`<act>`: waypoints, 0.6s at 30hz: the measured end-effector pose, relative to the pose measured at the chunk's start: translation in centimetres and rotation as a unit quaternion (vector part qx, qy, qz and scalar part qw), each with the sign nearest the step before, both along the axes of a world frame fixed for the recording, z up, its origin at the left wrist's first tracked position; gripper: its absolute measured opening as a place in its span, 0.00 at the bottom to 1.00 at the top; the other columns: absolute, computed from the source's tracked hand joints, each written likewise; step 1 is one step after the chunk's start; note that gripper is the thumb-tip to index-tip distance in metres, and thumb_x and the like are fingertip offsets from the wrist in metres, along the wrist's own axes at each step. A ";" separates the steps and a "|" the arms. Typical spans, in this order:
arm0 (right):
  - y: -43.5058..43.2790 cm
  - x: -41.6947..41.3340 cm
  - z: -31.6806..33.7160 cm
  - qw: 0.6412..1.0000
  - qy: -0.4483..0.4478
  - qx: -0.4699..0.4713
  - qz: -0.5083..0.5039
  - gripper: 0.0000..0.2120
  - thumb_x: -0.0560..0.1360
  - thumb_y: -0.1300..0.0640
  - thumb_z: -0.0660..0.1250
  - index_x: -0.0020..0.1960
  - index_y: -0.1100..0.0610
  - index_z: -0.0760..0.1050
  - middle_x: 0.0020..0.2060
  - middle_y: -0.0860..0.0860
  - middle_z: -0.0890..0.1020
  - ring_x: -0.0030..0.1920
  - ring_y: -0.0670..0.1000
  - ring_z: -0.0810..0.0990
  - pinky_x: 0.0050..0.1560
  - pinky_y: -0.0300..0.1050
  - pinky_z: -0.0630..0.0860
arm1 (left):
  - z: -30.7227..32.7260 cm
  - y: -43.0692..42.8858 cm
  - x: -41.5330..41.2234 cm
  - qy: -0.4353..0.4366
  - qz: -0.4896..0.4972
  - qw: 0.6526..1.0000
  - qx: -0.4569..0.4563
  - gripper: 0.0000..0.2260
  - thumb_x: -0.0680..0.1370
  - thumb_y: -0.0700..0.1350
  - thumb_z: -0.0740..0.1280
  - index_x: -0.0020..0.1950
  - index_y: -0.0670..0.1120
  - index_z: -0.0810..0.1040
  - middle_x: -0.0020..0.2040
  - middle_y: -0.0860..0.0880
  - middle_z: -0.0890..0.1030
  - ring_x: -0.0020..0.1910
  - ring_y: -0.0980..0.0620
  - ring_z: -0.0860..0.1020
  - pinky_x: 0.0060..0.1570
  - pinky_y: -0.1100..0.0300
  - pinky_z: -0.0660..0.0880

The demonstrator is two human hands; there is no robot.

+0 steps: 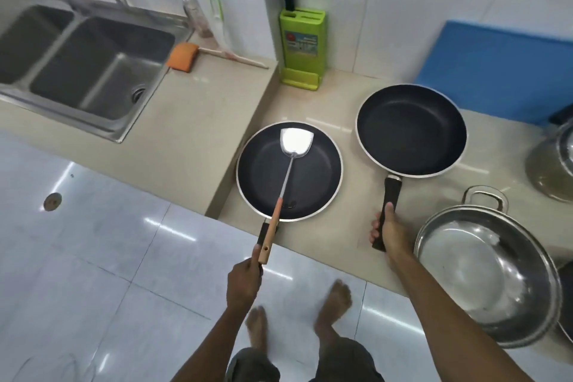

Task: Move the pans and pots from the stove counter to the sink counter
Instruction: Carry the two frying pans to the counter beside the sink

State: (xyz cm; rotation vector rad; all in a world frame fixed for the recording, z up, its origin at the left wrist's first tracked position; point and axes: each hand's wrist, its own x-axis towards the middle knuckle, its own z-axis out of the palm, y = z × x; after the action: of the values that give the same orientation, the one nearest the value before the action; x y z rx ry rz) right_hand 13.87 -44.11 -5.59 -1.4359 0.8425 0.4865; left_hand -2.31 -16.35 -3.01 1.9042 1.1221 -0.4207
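Two black frying pans sit on the lower stove counter (347, 211). The left pan (307, 192) holds a steel spatula (290, 158) with a wooden handle lying across it. My left hand (243, 284) is closed around the end of the left pan's black handle, beside the spatula's wooden end. The right pan (410, 130) lies further back, and my right hand (389, 231) grips its black handle. A large steel pot (486, 270) with loop handles stands at the right. The higher sink counter (186, 121) lies to the left.
A steel double sink (77, 62) fills the left of the sink counter, with an orange sponge (183, 56) beside it. A green knife block (302, 49) stands against the tiled wall. A blue board (499, 68) leans at the back right, near another steel vessel (555, 164).
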 end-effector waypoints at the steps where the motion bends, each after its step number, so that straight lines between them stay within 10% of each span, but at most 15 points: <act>1: 0.2 -0.2 0.2 1.000 -0.020 -0.020 -0.002 0.22 0.83 0.40 0.53 0.40 0.54 0.69 0.28 0.51 0.70 0.20 0.48 0.66 0.23 0.43 0.66 | 0.0 -0.5 -0.3 -0.009 -0.014 0.999 0.038 0.32 0.79 0.68 0.52 0.30 0.45 0.75 0.27 0.48 0.76 0.27 0.52 0.75 0.32 0.57 0.72; 18: 5.6 -8.1 11.9 0.981 -0.176 -0.078 -0.029 0.21 0.84 0.44 0.53 0.40 0.57 0.70 0.27 0.53 0.70 0.21 0.48 0.65 0.24 0.42 0.64 | 8.4 2.2 -4.4 -0.094 -0.018 0.992 0.087 0.35 0.80 0.67 0.45 0.31 0.50 0.81 0.31 0.50 0.82 0.34 0.51 0.80 0.36 0.56 0.74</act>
State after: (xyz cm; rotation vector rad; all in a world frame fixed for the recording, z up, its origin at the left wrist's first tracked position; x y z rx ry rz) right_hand 5.78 -38.47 6.28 -1.5778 0.6436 0.1161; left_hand -6.71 -14.18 5.39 2.0708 1.0277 -0.1616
